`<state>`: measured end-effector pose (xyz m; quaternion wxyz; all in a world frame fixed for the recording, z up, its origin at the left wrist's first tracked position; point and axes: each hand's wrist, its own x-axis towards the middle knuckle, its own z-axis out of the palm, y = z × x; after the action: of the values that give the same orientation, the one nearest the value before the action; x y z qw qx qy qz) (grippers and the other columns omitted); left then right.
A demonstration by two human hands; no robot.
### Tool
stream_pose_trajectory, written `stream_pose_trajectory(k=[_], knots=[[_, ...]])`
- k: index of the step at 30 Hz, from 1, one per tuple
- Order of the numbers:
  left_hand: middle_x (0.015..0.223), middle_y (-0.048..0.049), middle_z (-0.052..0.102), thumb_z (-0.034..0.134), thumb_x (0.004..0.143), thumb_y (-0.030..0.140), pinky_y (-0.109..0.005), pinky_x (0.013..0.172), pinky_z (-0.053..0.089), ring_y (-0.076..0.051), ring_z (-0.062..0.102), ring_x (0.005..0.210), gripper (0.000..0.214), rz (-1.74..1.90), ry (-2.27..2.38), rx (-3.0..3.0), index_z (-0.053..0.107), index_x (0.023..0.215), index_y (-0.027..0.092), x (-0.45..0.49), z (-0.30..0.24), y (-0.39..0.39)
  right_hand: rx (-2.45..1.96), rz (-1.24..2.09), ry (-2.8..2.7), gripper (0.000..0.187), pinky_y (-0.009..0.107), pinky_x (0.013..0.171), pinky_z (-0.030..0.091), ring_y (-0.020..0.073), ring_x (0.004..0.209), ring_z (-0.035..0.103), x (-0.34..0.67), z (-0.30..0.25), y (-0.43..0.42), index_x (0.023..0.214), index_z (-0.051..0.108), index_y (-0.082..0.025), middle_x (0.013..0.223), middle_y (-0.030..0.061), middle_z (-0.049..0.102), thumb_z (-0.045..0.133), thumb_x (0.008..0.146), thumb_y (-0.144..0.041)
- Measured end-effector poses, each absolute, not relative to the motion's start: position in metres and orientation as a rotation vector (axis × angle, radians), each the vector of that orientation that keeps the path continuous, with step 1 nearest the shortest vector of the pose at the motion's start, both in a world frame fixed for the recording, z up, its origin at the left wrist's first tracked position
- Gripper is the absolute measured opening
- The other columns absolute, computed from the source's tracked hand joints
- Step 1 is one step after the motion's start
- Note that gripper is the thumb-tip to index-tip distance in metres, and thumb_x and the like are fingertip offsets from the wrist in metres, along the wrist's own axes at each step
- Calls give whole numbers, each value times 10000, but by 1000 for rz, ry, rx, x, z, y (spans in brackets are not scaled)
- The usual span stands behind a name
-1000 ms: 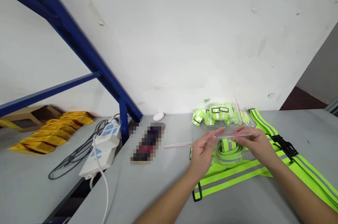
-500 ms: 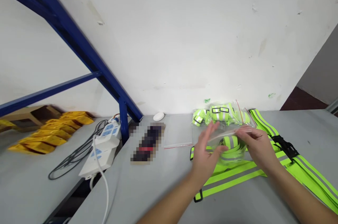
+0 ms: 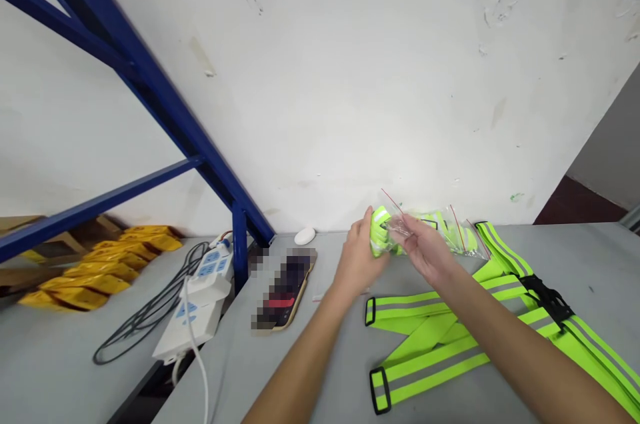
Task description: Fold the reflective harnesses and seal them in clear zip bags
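Observation:
A rolled neon-yellow reflective strap (image 3: pixel 379 237) in a clear zip bag (image 3: pixel 397 223) is held up near the wall. My left hand (image 3: pixel 359 256) is wrapped round its left side. Fingers of my right hand (image 3: pixel 427 247) pinch the clear plastic on the right. Partly hidden behind my right hand are more bagged strap rolls (image 3: pixel 450 227) with red-edged openings. Unrolled neon-yellow reflective straps (image 3: pixel 440 367) with grey stripes and black slider buckles lie spread below my right forearm. A black clip buckle (image 3: pixel 547 297) joins them at the right.
A phone (image 3: pixel 287 297) and a white oval object (image 3: pixel 305 236) lie left of my hands on the grey table (image 3: pixel 240 351). Farther left are a blue metal frame (image 3: pixel 185 131), white power strips (image 3: pixel 195 311) with cables, and yellow packets (image 3: pixel 100 267).
Both hands have moved up and left with the bagged roll, away from above the spread straps. My left hand has closed from spread fingers to a grip round the roll.

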<state>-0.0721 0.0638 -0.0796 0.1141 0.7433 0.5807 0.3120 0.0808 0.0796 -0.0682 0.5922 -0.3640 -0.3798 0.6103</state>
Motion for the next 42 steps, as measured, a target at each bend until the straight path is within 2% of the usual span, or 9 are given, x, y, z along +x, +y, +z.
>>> stream_pose_trajectory(k=[2,6,9,15,21,25,29,35,42], knots=[[1334,-144,459,624,733,223,-429,1021,406,-295,451,1241,872,861,1648,2293,210,1500,193,-92,-72,82,-1010,1178,-1273,437,450,930,503,258,1070,623,101,-72,88,999,665,-182,1058,99,693,513,867,-570],[1328,-109,458,638,735,205,-467,986,402,-317,435,1209,800,553,1623,2572,320,1463,295,-109,-64,108,-1353,363,-1974,679,597,1096,271,375,1341,372,160,-93,108,1264,557,-199,1408,154,490,763,682,-483],[1330,-100,457,635,701,123,-469,990,385,-317,417,1227,827,397,1561,2711,345,1446,333,-104,-68,121,-1454,-22,-2367,804,655,1047,295,393,1303,416,181,-109,120,1383,440,-190,1405,168,491,775,682,-395],[1377,-109,437,589,687,67,-457,1022,355,-299,401,1257,829,381,1484,2796,344,1446,295,-83,-88,131,-1370,-68,-2449,470,499,1076,356,294,1176,537,199,-108,130,1233,576,-199,1206,113,638,685,785,-290],[1458,-125,373,605,711,94,-466,1038,315,-320,344,1306,791,374,1536,2905,355,1441,263,-54,-99,128,-1438,-12,-2441,533,515,1058,381,328,1282,477,252,-109,126,1346,487,-206,1358,131,554,596,849,-361],[1441,-135,403,630,788,392,-504,1050,276,-345,358,1288,732,194,1414,2929,354,1454,262,-44,-105,130,-1543,-165,-2435,746,596,1101,271,347,1433,241,244,-125,109,1515,203,-184,1548,153,306,490,906,-507],[1456,-114,408,442,850,667,-508,1076,243,-332,343,1315,729,257,1308,2889,358,1459,276,-43,-110,136,-1480,-327,-2414,755,592,1136,185,327,1466,121,219,-138,98,1541,108,-218,1595,114,174,389,936,-571],[1438,-117,451,360,951,521,-556,1072,236,-317,373,1306,531,351,1350,2867,420,1424,286,-37,-119,142,-1496,-215,-2430,676,568,1134,230,304,1455,190,218,-150,105,1539,142,-203,1575,117,241,387,971,-475],[1510,-179,295,404,934,513,-583,1122,135,-346,238,1389,586,629,1368,2837,420,1418,183,-34,-116,127,-1490,-91,-2449,747,568,1161,135,266,1476,66,241,-126,71,1543,-4,-195,1605,111,63,348,971,-521]])
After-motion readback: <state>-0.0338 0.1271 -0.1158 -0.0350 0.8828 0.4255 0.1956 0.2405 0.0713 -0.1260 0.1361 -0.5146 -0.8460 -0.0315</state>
